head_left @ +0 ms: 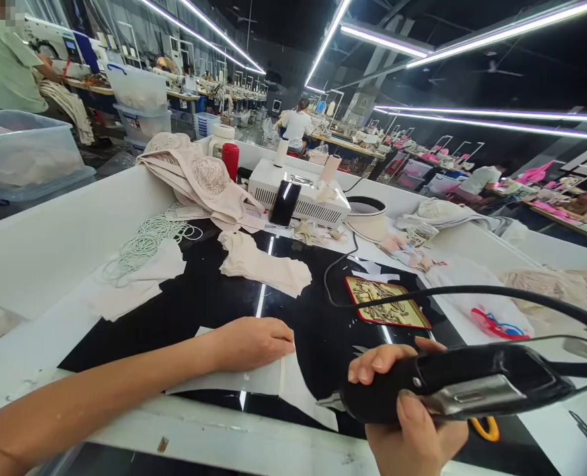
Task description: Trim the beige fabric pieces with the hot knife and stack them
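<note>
My left hand [254, 344] rests low over a white, thin sheet-like piece [224, 380] near the front of the black work surface [194, 307]. Its fingers are curled together at the piece's upper edge, and a narrow pale strip [282, 375] runs down from there. In my right hand [412, 430] is a black corded handheld tool [472, 377] with a silver lever. Its metal tip [329, 401] points left, close to the right part of the white piece. Beyond my left hand lies a stack of beige fabric pieces [266, 264].
A shallow tray of small pieces [390, 301] lies right of centre, under the tool's black cable [496, 291]. Orange-handled scissors [486, 428] show below the tool. Green cord [149, 241] lies left. A phone [285, 203] leans on a vented white box [318, 210]. Other people work at sewing machines behind.
</note>
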Tool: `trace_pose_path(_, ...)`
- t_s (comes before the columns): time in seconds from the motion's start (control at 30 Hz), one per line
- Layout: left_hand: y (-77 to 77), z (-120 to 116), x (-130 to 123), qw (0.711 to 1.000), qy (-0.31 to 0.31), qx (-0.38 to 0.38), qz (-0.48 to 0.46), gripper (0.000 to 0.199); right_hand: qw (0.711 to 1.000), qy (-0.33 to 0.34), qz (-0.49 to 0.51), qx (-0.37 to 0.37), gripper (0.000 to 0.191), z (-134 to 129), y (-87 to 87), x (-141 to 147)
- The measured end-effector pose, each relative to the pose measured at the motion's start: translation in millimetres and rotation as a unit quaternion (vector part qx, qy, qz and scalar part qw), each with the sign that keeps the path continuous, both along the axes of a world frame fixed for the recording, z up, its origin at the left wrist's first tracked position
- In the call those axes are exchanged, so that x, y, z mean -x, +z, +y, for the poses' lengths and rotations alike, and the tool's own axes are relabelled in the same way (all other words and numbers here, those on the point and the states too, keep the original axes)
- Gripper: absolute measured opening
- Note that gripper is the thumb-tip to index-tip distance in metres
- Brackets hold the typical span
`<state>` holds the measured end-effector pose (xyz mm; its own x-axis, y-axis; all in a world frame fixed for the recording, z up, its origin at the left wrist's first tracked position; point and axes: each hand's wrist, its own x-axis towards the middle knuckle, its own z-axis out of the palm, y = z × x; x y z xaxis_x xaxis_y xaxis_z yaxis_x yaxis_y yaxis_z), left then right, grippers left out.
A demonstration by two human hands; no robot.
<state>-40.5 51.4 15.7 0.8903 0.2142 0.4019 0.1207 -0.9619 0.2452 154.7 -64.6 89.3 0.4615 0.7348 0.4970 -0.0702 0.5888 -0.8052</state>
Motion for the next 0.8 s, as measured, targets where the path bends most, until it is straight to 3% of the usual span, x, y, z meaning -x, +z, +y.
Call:
trace_pose_path(0.17,-5.0,-1.5,-1.6,1.000,0.009,-0.011,-0.020,0.020,0.999,-0.032,0.025,-0.025,0.043,32.5,5.5,2.9)
trace_pose_path(0.37,-4.8,-3.7,-1.3,1.000,0.018,0.003,-0.019,0.021,0.999,-0.031,0.021,-0.037,0.043,63.5,-3.1,11.3)
trace_pose_path(0.6,-4.7,-3.4,-0.9,1.000,0.016,-0.003,0.020,0.023,0.998,-0.029,0.017,-0.045,0.041,72.7,-7.2,17.0)
trace_pose_path(0.8,-4.3,-2.2,-0.9,1.000,0.008,-0.023,-0.006,0.021,0.999,-0.023,0.015,-0.042,0.042,72.6,-10.1,16.9)
